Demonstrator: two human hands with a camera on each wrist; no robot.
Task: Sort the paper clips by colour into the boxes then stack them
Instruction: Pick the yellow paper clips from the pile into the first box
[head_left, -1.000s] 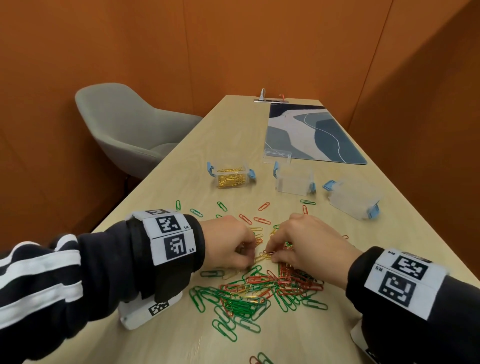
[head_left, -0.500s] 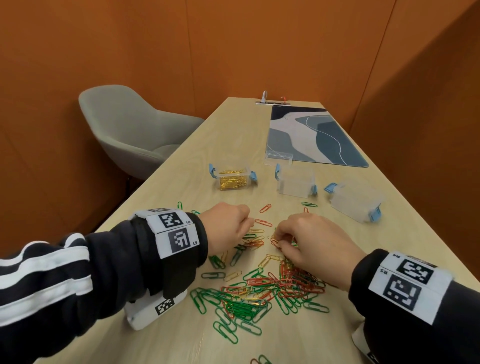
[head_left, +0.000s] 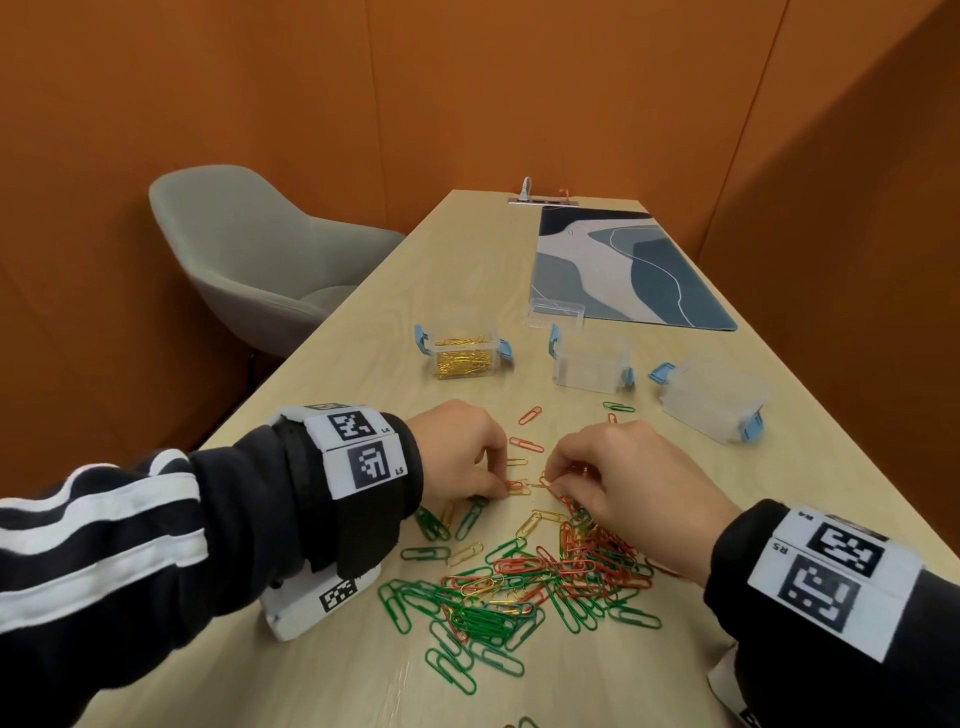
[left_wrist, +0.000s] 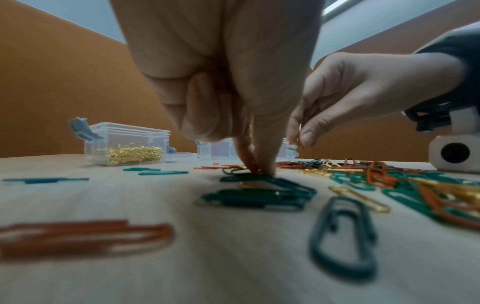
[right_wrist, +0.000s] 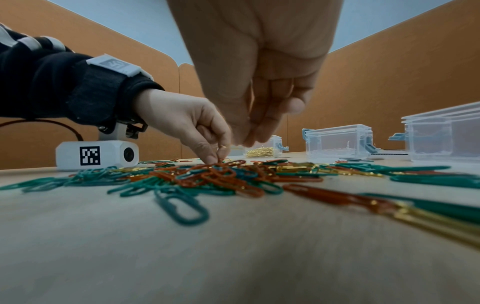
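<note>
Left grip (head_left: 460, 452): I log fingers curled, thumb and forefinger tips pressed down together onto clips at the far edge of the paper clip pile (head_left: 519, 587). The left wrist view shows those fingertips (left_wrist: 262, 164) meeting on a dark green clip on the tabletop (head_left: 363, 686); whether it is actually pinched I cannot tell.

Right grip (head_left: 623, 483): fingers curled, thumb and forefinger closed on a gold clip (left_wrist: 299, 142) held above the tabletop. Only the left wrist view shows this clip; from the head view the knuckles hide it.

Item, paper clips: green, red-orange and gold wire clips, tangled in a loose heap on the tabletop just in front of both hands, with strays lying between the hands and the boxes. The right wrist view shows the heap edge-on, red-orange clips (right_wrist: 221, 174) uppermost in the middle.

Item, boxes: three clear plastic boxes with blue latches, in a row beyond the hands.
- Left box (head_left: 462, 353): holds gold clips only.
- Middle box (head_left: 589, 364): I see no clips in it.
- Right box (head_left: 714, 397): I see no clips in it.
- Clear lid (head_left: 555, 314): lies behind the middle box, at the edge of a blue-patterned mat (head_left: 623, 270).

Other: grey chair (head_left: 244, 249) to the left of the tabletop.
</note>
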